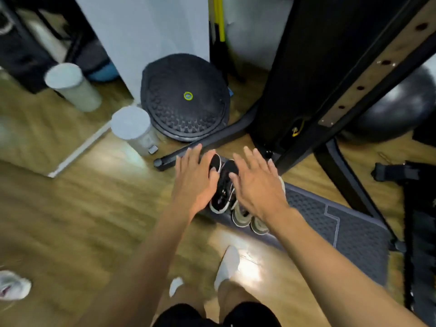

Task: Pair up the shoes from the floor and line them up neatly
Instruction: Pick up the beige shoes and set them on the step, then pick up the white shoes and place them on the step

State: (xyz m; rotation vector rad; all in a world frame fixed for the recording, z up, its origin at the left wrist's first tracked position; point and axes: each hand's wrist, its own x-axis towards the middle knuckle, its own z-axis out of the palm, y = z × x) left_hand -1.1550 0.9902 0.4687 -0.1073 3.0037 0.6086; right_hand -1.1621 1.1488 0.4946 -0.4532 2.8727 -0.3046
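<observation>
A pair of black shoes with white soles stands side by side at the left end of a grey mat. Just right of them sits a pair of beige shoes, mostly hidden under my right hand. My left hand hovers with straight, spread fingers over the left side of the black pair. My right hand is spread flat above the beige pair. Neither hand holds anything. A single white and pink shoe lies on the wooden floor at the far left.
A black dimpled balance dome leans behind the shoes. A white pedal bin stands to the left beside a mirror. A black exercise frame and a grey gym ball fill the right. My socked feet stand below.
</observation>
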